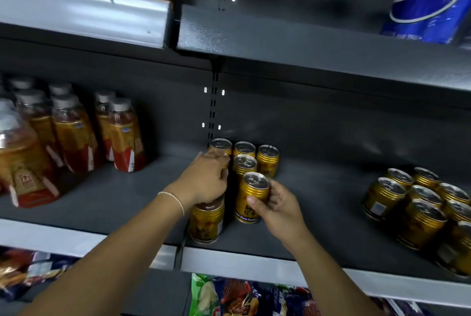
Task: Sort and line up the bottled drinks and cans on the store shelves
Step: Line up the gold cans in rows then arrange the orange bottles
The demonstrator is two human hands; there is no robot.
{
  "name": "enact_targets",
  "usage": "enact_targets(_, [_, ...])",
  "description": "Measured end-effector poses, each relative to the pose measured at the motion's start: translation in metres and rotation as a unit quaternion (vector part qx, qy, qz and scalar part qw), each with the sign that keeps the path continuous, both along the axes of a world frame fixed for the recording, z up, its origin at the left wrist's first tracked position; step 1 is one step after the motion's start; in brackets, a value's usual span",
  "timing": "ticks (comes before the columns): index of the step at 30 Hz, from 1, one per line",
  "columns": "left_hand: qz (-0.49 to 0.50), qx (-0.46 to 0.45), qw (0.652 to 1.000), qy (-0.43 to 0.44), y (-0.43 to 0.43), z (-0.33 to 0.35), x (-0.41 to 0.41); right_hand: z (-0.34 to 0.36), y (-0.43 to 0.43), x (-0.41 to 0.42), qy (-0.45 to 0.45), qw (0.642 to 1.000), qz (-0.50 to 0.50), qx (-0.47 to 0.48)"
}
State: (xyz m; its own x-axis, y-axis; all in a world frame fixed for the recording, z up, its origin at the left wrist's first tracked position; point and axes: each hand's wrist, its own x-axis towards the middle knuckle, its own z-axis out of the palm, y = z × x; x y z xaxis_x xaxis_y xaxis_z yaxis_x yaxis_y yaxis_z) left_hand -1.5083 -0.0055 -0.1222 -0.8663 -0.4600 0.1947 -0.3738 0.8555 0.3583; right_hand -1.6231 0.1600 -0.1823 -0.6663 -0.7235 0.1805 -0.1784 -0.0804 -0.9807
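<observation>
Small gold energy-drink cans stand in short rows on the grey middle shelf. My right hand grips one gold can by its side, thumb in front and fingers behind, upright at the front of the middle row. Two more cans stand behind it, and another to their right. My left hand curls down over a can in the left row that it almost wholly hides. In front of that hand stands a gold can, and behind it another.
A cluster of several gold cans sits at the shelf's right end. Orange tea bottles fill the left bay. A blue Pepsi bottle stands on the shelf above. Snack bags lie on the shelf below.
</observation>
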Motion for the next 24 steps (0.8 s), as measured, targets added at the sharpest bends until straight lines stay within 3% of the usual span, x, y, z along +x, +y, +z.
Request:
enact_targets(6, [-0.021, 0.050, 0.999, -0.001, -0.010, -0.013, 0.001, -0.013, -0.015, 0.008, 0.036, 0.999, -0.011, 0.013])
enact_targets(24, [-0.044, 0.065, 0.997, -0.010, -0.015, -0.018, -0.001, -0.031, -0.023, 0.014, 0.102, 0.992, -0.073, 0.009])
